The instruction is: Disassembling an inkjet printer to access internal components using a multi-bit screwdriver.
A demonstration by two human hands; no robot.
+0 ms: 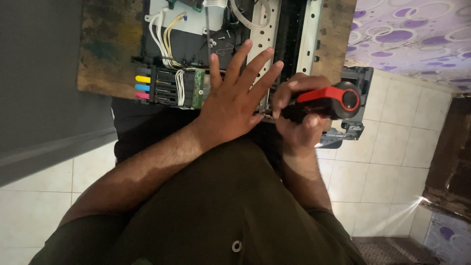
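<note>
The printer lies opened on the table, innards bared; left hand flat, fingers spread, right hand gripping a screwdriver, work seemingly mid-way.

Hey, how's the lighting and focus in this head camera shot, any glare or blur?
Head view: dim indoor light, no harsh glare; a bright streak lies on the floor tiles lower right. The left hand, the right hand and its red-and-black tool are fairly sharp. The grey wall at left is dark.
</note>
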